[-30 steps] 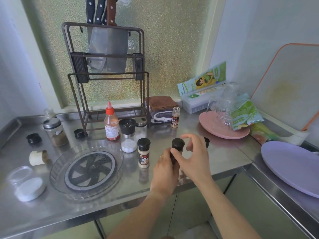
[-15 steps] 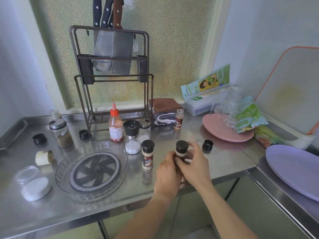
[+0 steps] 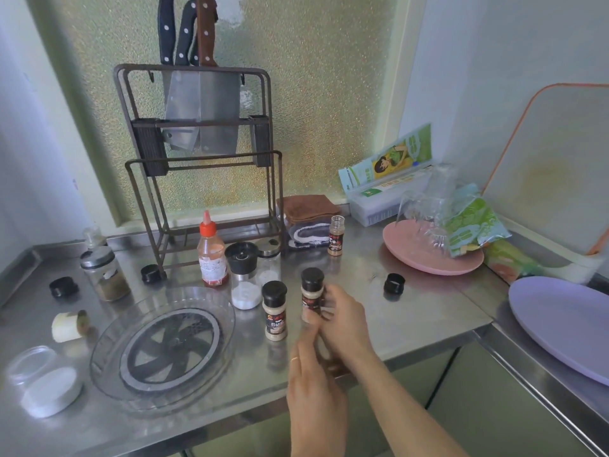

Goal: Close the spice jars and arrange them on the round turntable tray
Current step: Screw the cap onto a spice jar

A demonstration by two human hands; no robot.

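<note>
A small spice jar (image 3: pixel 310 293) with a black cap stands upright on the steel counter, gripped around its body by my right hand (image 3: pixel 344 321). My left hand (image 3: pixel 313 374) hovers just in front of it near the counter edge, holding nothing, fingers loosely apart. A second capped jar (image 3: pixel 275 311) stands just left of the held one. The clear round turntable tray (image 3: pixel 105 367) with a black centre holds nothing and lies at the front left. An uncapped jar (image 3: pixel 336 235) stands at the back, and a loose black cap (image 3: pixel 393 284) lies to the right.
Behind the tray stand a salt grinder (image 3: pixel 244 280), a red-capped sauce bottle (image 3: pixel 211 255) and a metal-lidded glass jar (image 3: pixel 103 273). Two more black caps (image 3: pixel 63 286) (image 3: pixel 150 273) lie at the left. A knife rack (image 3: pixel 201 153), pink plate (image 3: pixel 428 258) and purple plate (image 3: pixel 560 321) border the counter.
My left hand has let go of the jar and drawn back toward the counter edge. My right hand has moved from the cap down to the jar's body.
</note>
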